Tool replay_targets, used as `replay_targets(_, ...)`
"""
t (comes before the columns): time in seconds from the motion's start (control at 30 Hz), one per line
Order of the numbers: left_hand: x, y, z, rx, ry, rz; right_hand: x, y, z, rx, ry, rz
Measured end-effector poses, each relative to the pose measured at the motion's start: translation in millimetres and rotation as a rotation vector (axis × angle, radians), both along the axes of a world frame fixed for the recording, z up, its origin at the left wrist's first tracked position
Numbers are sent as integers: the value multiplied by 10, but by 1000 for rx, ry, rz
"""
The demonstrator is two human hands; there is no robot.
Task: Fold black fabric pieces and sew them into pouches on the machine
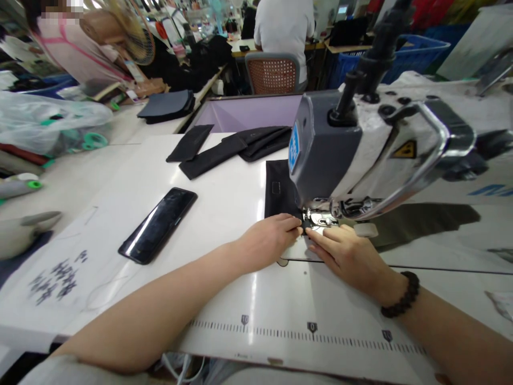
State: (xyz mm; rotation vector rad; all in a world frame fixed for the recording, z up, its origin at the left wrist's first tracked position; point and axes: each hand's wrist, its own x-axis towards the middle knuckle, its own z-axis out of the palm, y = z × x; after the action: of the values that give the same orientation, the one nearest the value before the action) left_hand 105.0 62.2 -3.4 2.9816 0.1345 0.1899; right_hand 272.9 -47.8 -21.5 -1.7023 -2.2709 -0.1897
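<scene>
A black fabric piece [279, 188] with a small stitched rectangle lies under the head of the sewing machine [326, 144]. Its near end reaches the presser foot [308, 215]. My left hand [269, 241] is closed on the fabric's edge just left of the foot, fingers bent and pressed together. From the right, my right hand [352, 255] has its fingertips at the same small end of black fabric, in front of the foot. The needle's tip and the exact grip of the fingertips are too small to make out.
A black phone [158, 224] lies on the white table [224, 214]. Behind it are several black fabric strips [216, 155]. Small black scraps [60, 278] are scattered at left. A dark olive cloth [425, 224] lies under the machine arm. Other people sit beyond.
</scene>
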Motion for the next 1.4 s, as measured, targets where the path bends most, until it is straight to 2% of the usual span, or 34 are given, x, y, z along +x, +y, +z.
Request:
replay_targets(0.2,81,103,41,-40,11,53,2,1,7,-58,-1,-56)
replay_targets(0.9,124,159,-7,17,-49,77,-5,5,-1,-69,26,-68)
replay_targets(1.1,139,198,1,12,0,96,-9,25,3,-64,32,-45)
replay_targets(1.17,121,159,60,10,33,110,-4,23,17,-47,41,-42)
replay_targets(1.27,36,-16,176,5,101,138,22,-2,50,-14,82,22)
replay_targets(1.4,-117,-326,218,15,135,56,52,-70,92,5,93,174)
